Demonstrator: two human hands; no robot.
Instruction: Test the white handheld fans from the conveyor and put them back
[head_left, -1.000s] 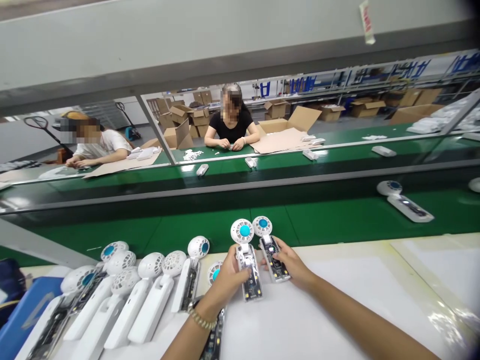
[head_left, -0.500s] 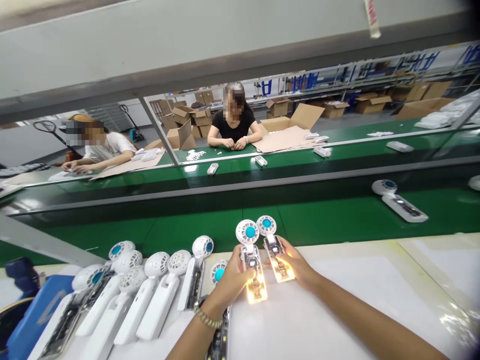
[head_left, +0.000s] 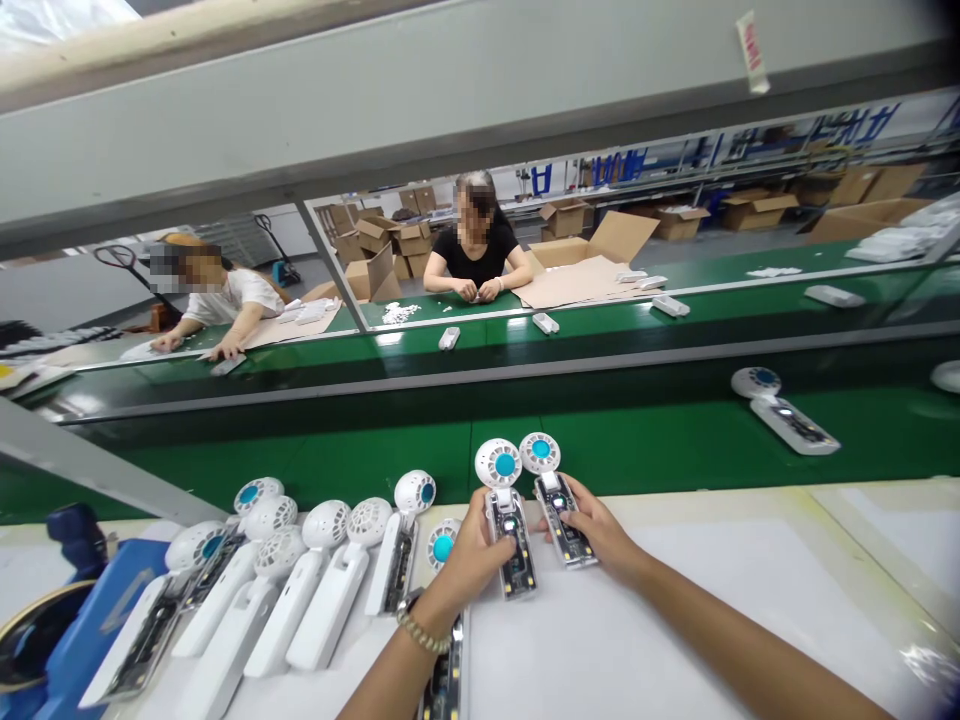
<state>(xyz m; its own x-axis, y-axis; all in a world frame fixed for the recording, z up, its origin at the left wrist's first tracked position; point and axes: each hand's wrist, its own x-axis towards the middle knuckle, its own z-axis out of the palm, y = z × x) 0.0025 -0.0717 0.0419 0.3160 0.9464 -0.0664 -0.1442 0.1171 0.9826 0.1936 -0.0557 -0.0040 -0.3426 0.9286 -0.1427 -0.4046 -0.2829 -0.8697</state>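
Two open handheld fans lie side by side on the white bench top (head_left: 675,620), heads toward the belt. My left hand (head_left: 469,550) is closed on the left fan (head_left: 507,520), thumb on its exposed circuit board. My right hand (head_left: 596,530) grips the right fan (head_left: 555,500) the same way. Both fans have white round heads with blue centres. Their boards are dark, with no glow.
A row of several white fans (head_left: 300,580) lies to my left, beside a blue tray (head_left: 90,630). Another fan (head_left: 784,410) rides the green conveyor belt (head_left: 660,440). Two people (head_left: 476,250) sit across at a farther belt with cardboard boxes behind.
The two fans' boards lit up orange half a second ago and are dark again now. My hands stayed on them; the view shifted slightly right.
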